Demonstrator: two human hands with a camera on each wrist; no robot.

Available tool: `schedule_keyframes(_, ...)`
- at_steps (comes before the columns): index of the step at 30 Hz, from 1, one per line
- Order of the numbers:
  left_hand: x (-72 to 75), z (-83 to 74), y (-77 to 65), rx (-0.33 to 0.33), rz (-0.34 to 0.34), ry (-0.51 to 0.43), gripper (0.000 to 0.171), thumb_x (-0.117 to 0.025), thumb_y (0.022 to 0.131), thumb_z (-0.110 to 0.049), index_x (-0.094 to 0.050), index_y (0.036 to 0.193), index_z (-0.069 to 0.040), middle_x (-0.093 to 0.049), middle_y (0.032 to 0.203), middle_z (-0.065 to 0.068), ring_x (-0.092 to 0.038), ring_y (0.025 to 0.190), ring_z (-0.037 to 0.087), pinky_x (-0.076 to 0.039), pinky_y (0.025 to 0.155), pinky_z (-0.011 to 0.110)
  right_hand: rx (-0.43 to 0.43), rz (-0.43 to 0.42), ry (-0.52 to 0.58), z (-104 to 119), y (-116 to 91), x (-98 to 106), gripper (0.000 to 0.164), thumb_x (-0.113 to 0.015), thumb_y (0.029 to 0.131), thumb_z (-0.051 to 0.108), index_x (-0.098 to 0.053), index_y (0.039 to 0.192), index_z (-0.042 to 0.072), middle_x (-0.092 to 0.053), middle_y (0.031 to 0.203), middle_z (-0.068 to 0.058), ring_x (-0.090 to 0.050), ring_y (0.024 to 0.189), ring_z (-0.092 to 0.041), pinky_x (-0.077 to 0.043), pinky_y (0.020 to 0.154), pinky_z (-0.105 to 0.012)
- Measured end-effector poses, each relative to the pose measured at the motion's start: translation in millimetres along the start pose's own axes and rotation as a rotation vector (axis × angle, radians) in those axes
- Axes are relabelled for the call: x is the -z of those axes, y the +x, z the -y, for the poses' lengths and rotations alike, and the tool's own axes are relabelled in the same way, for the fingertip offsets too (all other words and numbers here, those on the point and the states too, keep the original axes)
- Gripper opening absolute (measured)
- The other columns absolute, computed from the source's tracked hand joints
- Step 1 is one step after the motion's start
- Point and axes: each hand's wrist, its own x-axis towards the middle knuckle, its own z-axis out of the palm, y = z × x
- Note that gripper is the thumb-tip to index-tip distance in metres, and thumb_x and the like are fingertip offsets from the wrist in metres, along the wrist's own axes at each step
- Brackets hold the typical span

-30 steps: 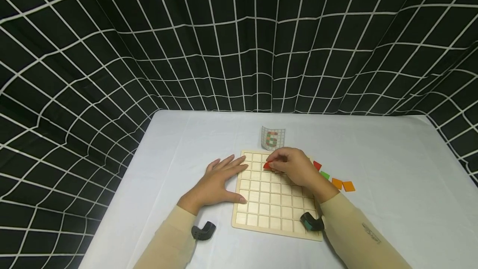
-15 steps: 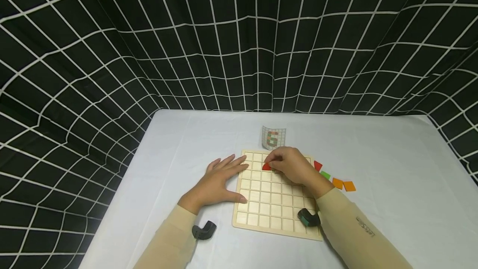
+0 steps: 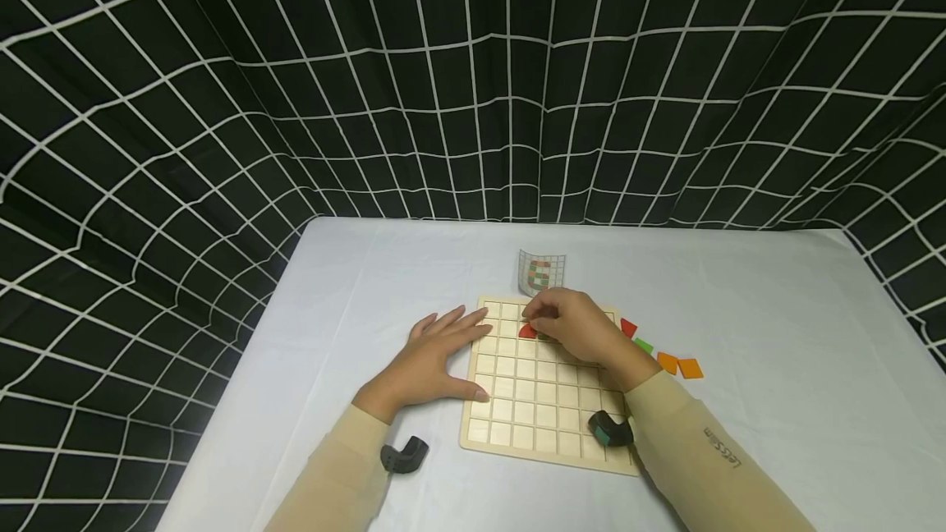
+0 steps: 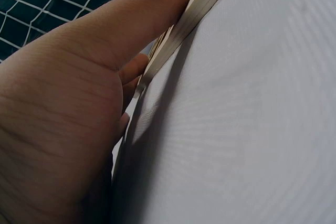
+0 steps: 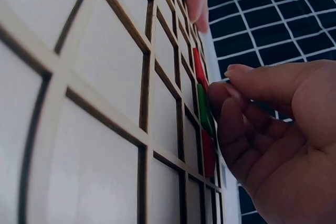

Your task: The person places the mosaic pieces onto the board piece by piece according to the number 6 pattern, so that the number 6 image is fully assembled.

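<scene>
On the left rim of the pale wooden grid board (image 3: 525,392), my left hand (image 3: 429,364) rests with its fingers spread and its thumb on the edge, holding no loose piece. Toward the board's far side, my right hand (image 3: 580,327) has curled fingers and pinches a small red tile with a rounded corner (image 3: 527,332) low over a cell. In the right wrist view, the fingertips overlap the lower end of that red tile (image 5: 199,66). A green tile (image 5: 205,111) and another red tile (image 5: 208,153) lie in the row beside it, hidden by the hand in the head view.
Right of the board lie a red tile (image 3: 628,327), a green tile (image 3: 645,346) and two orange tiles (image 3: 668,363). A curled pattern card (image 3: 541,272) stands behind the board. Black wrist devices (image 3: 404,456) are worn on both arms. A dark gridded curtain (image 3: 473,80) encloses the white table.
The right hand has shifted slightly up and left, and its forearm has swung a little left. The red tile under its fingertips has changed its tilt slightly. The left hand has stayed still.
</scene>
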Motion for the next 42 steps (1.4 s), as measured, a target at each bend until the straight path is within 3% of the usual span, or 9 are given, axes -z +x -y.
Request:
schedule_keyframes(5, -0.3, 0.4, 0.5, -0.003, 0.000, 0.002, 0.105, -0.088, 0.079, -0.071, -0.049, 0.166, -0.026, -0.028, 0.177, -0.013, -0.015, 0.164, 0.020, -0.004, 0.129, 0.054, 0.005, 0.000, 0.037, 0.6, -3.3, 2.5, 0.012, -0.073, 0.105, 0.009, -0.078, 0.115, 0.009, -0.073, 0.105, 0.001, -0.067, 0.099, -0.021, -0.056, 0.092, -0.045)
schedule_keyframes(12, -0.2, 0.6, 0.0, -0.002, 0.000, 0.003, 0.106, -0.087, 0.078, -0.072, -0.050, 0.166, -0.026, -0.028, 0.177, -0.013, -0.015, 0.164, 0.020, -0.005, 0.129, 0.055, 0.023, -0.009, 0.171, 0.7, -9.9, 15.2, 0.024, -0.074, 0.106, 0.024, -0.076, 0.125, 0.008, -0.074, 0.106, -0.001, -0.066, 0.101, -0.025, -0.054, 0.093, -0.047)
schedule_keyframes(19, 1.1, -0.7, -0.5, 0.001, -0.003, -0.004, 0.106, -0.089, 0.078, -0.070, -0.050, 0.166, -0.026, -0.028, 0.177, -0.013, -0.016, 0.164, 0.022, -0.005, 0.129, 0.056, 0.038, -0.021, 0.306, -4.4, -17.9, 33.8, 0.039, -0.070, 0.109, 0.031, -0.071, 0.135, 0.003, -0.074, 0.121, -0.010, -0.066, 0.109, -0.031, -0.051, 0.100, -0.051)
schedule_keyframes(25, -0.2, 0.3, -0.2, -0.004, -0.006, -0.002, 0.106, -0.089, 0.077, -0.071, -0.050, 0.166, -0.026, -0.028, 0.177, -0.013, -0.015, 0.164, 0.021, -0.005, 0.129, 0.056, 0.033, -0.049, 0.337, -7.9, -29.0, 46.7, 0.042, -0.065, 0.111, 0.032, -0.066, 0.139, 0.001, -0.072, 0.125, -0.015, -0.069, 0.110, -0.040, -0.052, 0.101, -0.056)
schedule_keyframes(30, -1.5, 1.4, 0.0, -0.010, -0.007, -0.001, 0.106, -0.089, 0.078, -0.069, -0.049, 0.166, -0.026, -0.028, 0.177, -0.012, -0.015, 0.164, 0.020, -0.005, 0.129, 0.056, -0.004, -0.087, 0.336, -9.8, -40.8, 57.7, 0.045, -0.057, 0.114, 0.040, -0.064, 0.143, 0.005, -0.072, 0.123, -0.013, -0.070, 0.113, -0.038, -0.052, 0.102, -0.059)
schedule_keyframes(37, -1.8, 1.2, -0.1, -0.008, -0.010, -0.006, 0.106, -0.090, 0.078, -0.068, -0.049, 0.166, -0.026, -0.028, 0.177, -0.012, -0.015, 0.164, 0.021, -0.005, 0.129, 0.056, 0.048, -0.116, 0.320, -20.1, -56.6, 72.8, 0.044, -0.048, 0.118, 0.034, -0.062, 0.144, 0.001, -0.070, 0.124, -0.016, -0.070, 0.112, -0.037, -0.058, 0.097, -0.041)
schedule_keyframes(42, -1.6, 0.9, 0.0, -0.007, -0.012, -0.011, 0.107, -0.090, 0.077, -0.070, -0.050, 0.166, -0.026, -0.029, 0.176, -0.012, -0.016, 0.164, 0.023, -0.005, 0.129, 0.056, 0.032, -0.137, 0.321, -27.7, -69.1, 80.8, 0.043, -0.048, 0.118, 0.032, -0.062, 0.144, 0.001, -0.068, 0.125, -0.017, -0.069, 0.111, -0.038, -0.058, 0.092, -0.032)
